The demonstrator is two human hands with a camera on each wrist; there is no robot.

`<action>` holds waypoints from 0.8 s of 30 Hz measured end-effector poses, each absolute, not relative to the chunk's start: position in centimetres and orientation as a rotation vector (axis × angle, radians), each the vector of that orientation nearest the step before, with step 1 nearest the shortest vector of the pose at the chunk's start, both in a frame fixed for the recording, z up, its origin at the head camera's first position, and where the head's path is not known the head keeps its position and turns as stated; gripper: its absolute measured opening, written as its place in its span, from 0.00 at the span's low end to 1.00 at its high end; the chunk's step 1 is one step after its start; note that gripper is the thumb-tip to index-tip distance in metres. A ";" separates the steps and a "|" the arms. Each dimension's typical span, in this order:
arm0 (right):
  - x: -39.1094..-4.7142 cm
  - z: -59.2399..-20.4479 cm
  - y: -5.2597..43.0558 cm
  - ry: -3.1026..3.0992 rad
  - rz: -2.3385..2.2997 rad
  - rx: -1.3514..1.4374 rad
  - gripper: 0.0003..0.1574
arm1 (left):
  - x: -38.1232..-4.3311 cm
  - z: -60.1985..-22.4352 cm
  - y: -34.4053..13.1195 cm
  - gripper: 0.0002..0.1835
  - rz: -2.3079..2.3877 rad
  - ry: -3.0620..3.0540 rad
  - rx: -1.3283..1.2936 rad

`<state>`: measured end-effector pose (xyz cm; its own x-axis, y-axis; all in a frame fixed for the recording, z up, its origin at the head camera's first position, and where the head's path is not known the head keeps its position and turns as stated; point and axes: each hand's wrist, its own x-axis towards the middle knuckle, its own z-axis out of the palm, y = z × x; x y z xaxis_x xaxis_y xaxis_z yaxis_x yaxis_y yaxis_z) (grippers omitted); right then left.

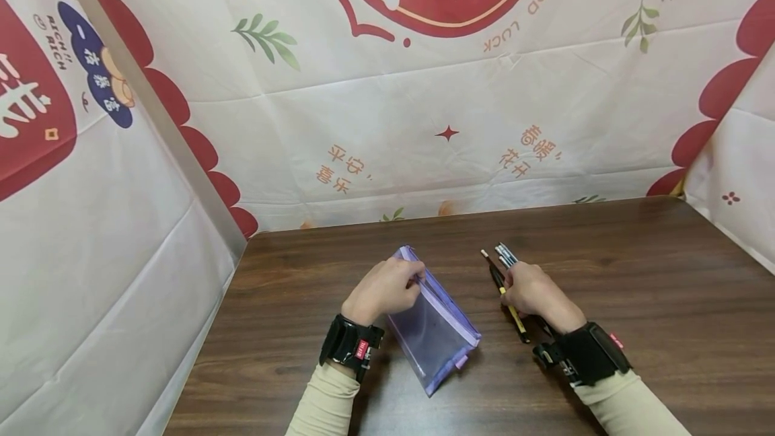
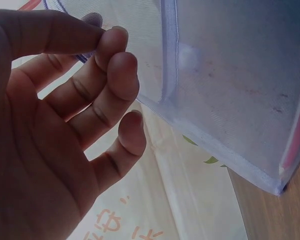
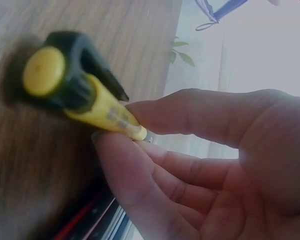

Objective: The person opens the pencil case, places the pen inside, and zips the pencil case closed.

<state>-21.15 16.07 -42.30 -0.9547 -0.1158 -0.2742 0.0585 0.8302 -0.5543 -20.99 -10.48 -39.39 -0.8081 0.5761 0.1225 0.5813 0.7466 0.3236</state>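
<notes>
A translucent purple zippered pouch (image 1: 432, 335) hangs from my left hand (image 1: 387, 288), whose thumb and index finger pinch its upper edge. In the left wrist view its mesh side (image 2: 240, 90) spreads beyond the fingertips, and the other fingers are loosely curled. Over on the right, my right hand (image 1: 539, 295) pinches a yellow-and-black pen (image 3: 107, 107) between thumb and index finger. The pen's clip end points toward the wrist camera. Several other pens (image 1: 506, 256) lie beside and partly beneath this hand, next to a thin stick with a pale tip (image 1: 485, 254).
Both hands work above a dark wood-grain table (image 1: 290, 328). A white printed cloth (image 1: 387, 113) hangs along the table's back edge, with further cloth panels at the left (image 1: 109, 274) and right (image 1: 735, 160).
</notes>
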 end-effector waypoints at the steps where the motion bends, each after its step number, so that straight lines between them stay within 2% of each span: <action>1: -21.2 -42.3 16.0 2.715 -0.837 -0.047 0.07 | -21.0 -39.4 -10.5 0.09 -0.552 -2.923 -0.967; 24: -21.1 -41.7 15.8 2.736 -0.871 -0.093 0.06 | -21.0 -39.7 -10.5 0.08 -0.548 -2.912 -0.976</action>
<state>-21.06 15.82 -41.67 -0.9621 -0.1408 -0.2336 0.0202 0.8174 -0.5757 -21.05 -10.50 -39.72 -0.8042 0.5799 0.1303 0.5876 0.7426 0.3213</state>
